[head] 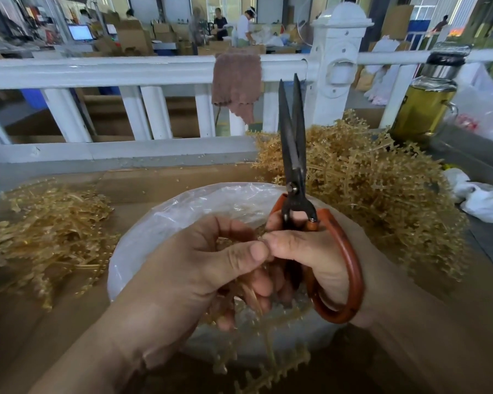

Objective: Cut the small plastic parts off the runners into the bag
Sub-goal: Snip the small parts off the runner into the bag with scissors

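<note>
1. Amber plastic runners [268, 362] show in three places in the head view. One bunch is in the hands, a tall right heap [376, 189] stands behind them, and a flatter left heap [49, 234] lies well apart on the other side.
2. There is one clear bag [154, 223]. Its mouth is open and rounded, it sits on the brown surface [40, 331] between the two heaps, and it is directly under the hands.
3. There is one pair of scissors [292, 155], with black blades and orange-brown handles. It stands upright above the bag, tips slightly apart.
4. Further back are one white railing [125, 71], one brownish cloth [235, 81] draped over it, and one bottle [424, 103] of yellow liquid at the right.
5. The left hand [194, 268] is curled round the held runners, with its thumb stretched towards the other thumb. The bunch hangs from it down over the near rim of the bag.
6. The right hand [305, 251] is clamped on the scissors. The large handle loop wraps round it and its thumb lies across the front, touching the left thumb tip.
7. What lies inside the bag is too blurred to tell.
</note>
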The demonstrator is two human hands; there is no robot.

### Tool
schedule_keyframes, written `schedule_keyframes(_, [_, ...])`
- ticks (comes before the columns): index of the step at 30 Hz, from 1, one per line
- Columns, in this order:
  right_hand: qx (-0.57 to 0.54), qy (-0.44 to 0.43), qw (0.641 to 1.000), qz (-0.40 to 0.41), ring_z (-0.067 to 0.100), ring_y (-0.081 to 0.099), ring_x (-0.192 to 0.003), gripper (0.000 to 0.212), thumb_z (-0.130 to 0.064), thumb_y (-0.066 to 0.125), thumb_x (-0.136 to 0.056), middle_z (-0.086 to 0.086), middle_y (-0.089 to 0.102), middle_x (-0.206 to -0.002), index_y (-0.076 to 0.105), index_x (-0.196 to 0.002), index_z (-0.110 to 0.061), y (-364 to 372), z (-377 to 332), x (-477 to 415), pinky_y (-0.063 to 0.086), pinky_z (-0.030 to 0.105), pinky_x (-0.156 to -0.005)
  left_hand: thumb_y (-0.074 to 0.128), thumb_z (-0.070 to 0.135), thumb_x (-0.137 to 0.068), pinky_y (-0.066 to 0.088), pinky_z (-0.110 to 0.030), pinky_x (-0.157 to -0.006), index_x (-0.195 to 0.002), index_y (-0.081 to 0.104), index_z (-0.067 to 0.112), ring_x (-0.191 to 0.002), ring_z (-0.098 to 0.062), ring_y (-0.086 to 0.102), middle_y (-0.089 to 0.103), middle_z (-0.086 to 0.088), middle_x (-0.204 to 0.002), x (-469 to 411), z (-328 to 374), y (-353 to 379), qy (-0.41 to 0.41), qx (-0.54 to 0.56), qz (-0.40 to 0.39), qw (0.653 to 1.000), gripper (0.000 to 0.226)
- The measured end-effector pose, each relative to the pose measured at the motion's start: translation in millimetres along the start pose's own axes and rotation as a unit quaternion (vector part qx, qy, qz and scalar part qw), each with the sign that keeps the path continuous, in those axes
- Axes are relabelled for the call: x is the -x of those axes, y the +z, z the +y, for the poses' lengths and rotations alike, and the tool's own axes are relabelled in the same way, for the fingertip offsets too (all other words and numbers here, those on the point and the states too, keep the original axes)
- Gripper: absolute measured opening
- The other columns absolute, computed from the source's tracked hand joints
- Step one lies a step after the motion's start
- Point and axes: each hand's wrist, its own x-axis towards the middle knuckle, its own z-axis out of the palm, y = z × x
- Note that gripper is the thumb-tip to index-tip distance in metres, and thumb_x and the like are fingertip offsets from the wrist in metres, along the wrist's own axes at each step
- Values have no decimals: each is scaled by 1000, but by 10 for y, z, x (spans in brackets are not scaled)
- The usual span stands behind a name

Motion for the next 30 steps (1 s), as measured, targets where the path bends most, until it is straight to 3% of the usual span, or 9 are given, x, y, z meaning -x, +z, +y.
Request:
schedule_keyframes(3, [-18,-54,998,22,20,69,-60,8,-23,73,-87,8,71,-71,68,-83,-18,79,-227,54,54,27,-53,88,56,-67,48,-25,-40,-103,73,12,-64,-27,73,74,-21,-81,-8,-5,-64,9,78,-54,995,59])
schedule_keyframes(7, [-150,-42,982,110,21,64,-46,12,-7,69,-78,13,64,-58,64,-67,-8,166,-383,35,52,24,-44,86,70,-59,61,-37,-68,-112,71,9,-88,-34,73,73,-27,-107,-62,-35,-105,11,170,-108,979,82])
schedule_keyframes(9, [-199,-33,965,167,22,63,-42,14,-5,71,-73,14,63,-56,62,-63,-8,158,-412,3,51,23,-39,87,67,-61,61,-38,-76,-120,67,6,-100,-38,72,71,-26,-120,-76,-75,-89,27,138,-121,983,87])
schedule_keyframes(12, [-198,-42,958,203,24,67,-47,14,-2,74,-72,16,63,-62,60,-70,-6,166,-402,-17,53,26,-42,85,41,-79,59,-40,-89,-124,70,7,-111,-39,70,70,-21,-127,-66,-129,-42,73,94,-126,985,59])
schedule_keyframes(17, [-120,-70,975,173,26,70,-57,12,-12,77,-69,9,67,-66,69,-71,-20,165,-314,47,54,31,-48,92,39,-65,59,-30,-59,-91,79,14,-64,-23,73,76,-11,-86,-58,-108,-50,80,108,-15,991,39])
schedule_keyframes(19, [-65,-76,982,158,27,70,-59,6,-25,76,-73,6,70,-69,70,-72,-25,152,-290,66,54,32,-52,87,34,-68,54,-27,-51,-93,77,9,-52,-20,66,70,-14,-76,-56,-83,-68,73,110,-6,991,36])
schedule_keyframes(21, [-58,-80,985,140,25,70,-61,8,-24,74,-80,5,70,-72,71,-73,-24,158,-292,68,55,32,-54,83,31,-70,51,-27,-50,-100,75,1,-48,-20,60,68,-17,-75,-49,-73,-82,65,96,-8,993,43])
schedule_keyframes(25, [-86,-75,984,136,21,68,-56,11,-21,71,-81,4,67,-69,69,-70,-20,181,-314,53,52,28,-48,83,31,-67,52,-27,-51,-96,79,6,-49,-19,59,68,-14,-72,-46,-59,-111,58,68,-6,996,39])
schedule_keyframes(30, [-95,-68,982,151,22,66,-52,14,-16,64,-81,6,64,-66,66,-68,-18,190,-324,41,51,27,-44,86,26,-65,53,-30,-60,-105,79,8,-56,-23,63,69,-15,-79,-45,-48,-190,57,58,-35,996,44])
